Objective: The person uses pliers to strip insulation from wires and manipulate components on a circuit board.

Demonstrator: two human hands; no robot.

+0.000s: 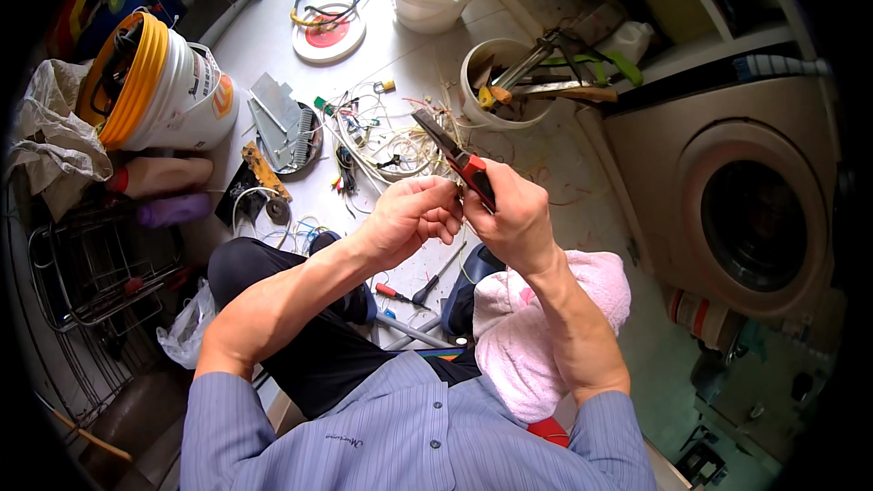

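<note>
My right hand (515, 218) is wrapped round a utility knife (471, 168) with a red and black handle, its dark blade tilted up and to the left. Close beside it, my left hand (411, 211) is closed in a pinch, fingertips almost meeting the right hand's. Something tiny may sit between the fingertips, too small to name. Just beyond both hands lies a tangled heap of cables and thin wires (391, 150) on the floor. Below them are a red-handled screwdriver (393, 293) and another thin tool with a black handle (425, 295).
A yellow-rimmed white bucket (186, 95) stands left, above a wire rack (105, 264). Farther off are a tool-filled bucket (486, 112), a white pail (423, 5) and a cable reel (318, 47). A washing machine (627, 136) stands right. A pink towel (518, 355) covers my right leg.
</note>
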